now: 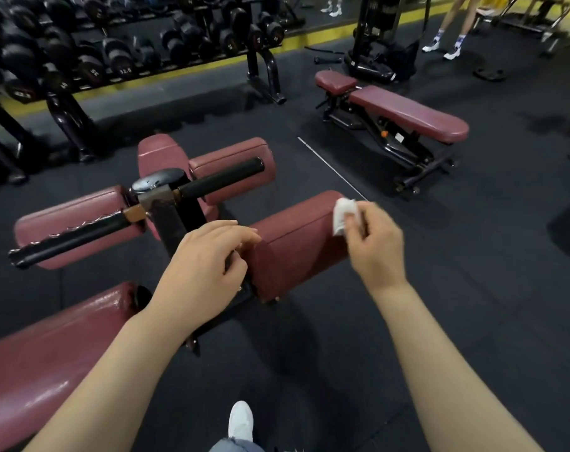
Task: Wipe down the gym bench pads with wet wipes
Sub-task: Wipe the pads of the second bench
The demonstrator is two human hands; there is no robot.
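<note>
A dark red roller pad [296,243] of the gym bench lies in front of me at the centre. My right hand [374,243] pinches a folded white wet wipe [343,214] at the pad's far right end. My left hand [205,262] rests on the pad's left end beside the black frame, fingers loosely curled. More red pads belong to the same bench: a long one [49,347] at the lower left, one [68,220] behind the black handle bar [71,238], and an upper one [234,161].
A second red bench [407,112] stands on the black rubber floor at the right. A rack of dumbbells [114,50] fills the back left. A person's legs [449,31] show at the top right. My white shoe [241,419] is at the bottom.
</note>
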